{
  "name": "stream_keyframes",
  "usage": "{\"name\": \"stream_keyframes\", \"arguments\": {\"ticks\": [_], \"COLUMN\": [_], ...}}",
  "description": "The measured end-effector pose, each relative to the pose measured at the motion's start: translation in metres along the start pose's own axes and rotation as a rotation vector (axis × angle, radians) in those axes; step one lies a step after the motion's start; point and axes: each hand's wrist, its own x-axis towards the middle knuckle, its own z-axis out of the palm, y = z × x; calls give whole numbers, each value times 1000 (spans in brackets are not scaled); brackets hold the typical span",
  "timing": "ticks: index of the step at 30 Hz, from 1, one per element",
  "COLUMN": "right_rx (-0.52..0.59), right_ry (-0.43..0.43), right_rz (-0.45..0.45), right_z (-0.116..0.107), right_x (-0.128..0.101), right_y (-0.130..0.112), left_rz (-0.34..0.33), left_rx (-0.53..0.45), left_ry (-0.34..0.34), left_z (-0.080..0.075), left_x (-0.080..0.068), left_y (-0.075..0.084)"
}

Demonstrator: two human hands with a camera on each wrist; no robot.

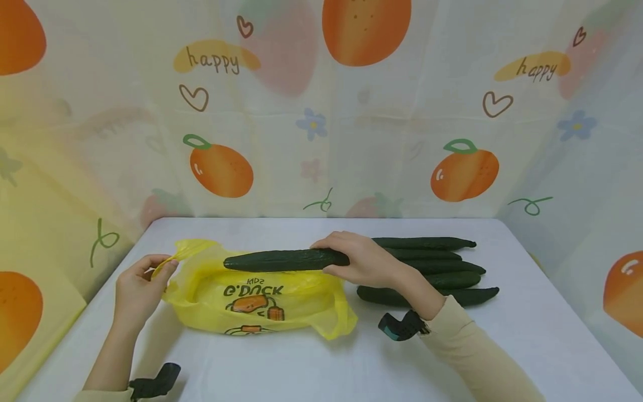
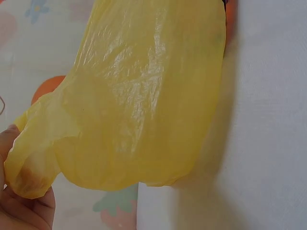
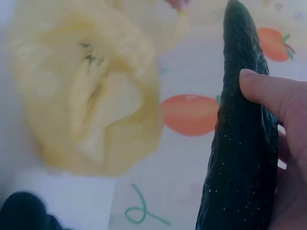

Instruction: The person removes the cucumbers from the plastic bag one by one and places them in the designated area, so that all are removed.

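A yellow plastic bag (image 1: 261, 298) printed with a duck lies on the white table (image 1: 321, 357), its mouth facing up. My left hand (image 1: 143, 279) pinches the bag's handle (image 1: 188, 250) and lifts it at the left. The same yellow bag (image 2: 139, 100) fills the left wrist view. My right hand (image 1: 359, 259) grips a long dark green cucumber (image 1: 286, 260) by its right end and holds it level over the bag's mouth. In the right wrist view the cucumber (image 3: 242, 143) stands beside the bag (image 3: 91, 96).
Several more cucumbers (image 1: 437, 271) lie in a pile on the table right of my right hand. Fruit-printed curtains (image 1: 321, 111) close off the back and both sides. Black wrist mounts (image 1: 402, 325) sit on both forearms.
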Motion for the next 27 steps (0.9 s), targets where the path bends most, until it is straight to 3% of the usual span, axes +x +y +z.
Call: {"name": "stream_keyframes", "arguments": {"ticks": [4, 10, 14, 27], "right_rx": [-34, -49, -43, -110], "right_ry": [14, 82, 136, 194], "right_rz": [20, 18, 32, 91], "right_z": [0, -2, -4, -8], "right_x": [-15, -40, -58, -112], "right_y": [5, 14, 22, 40], "left_rz": [-28, -13, -27, -30], "left_rx": [45, 35, 36, 48], "left_ry": [13, -2, -10, -8], "left_z": [2, -1, -2, -1], "left_x": [2, -8, -11, -12], "left_y": [-6, 21, 31, 34]}}
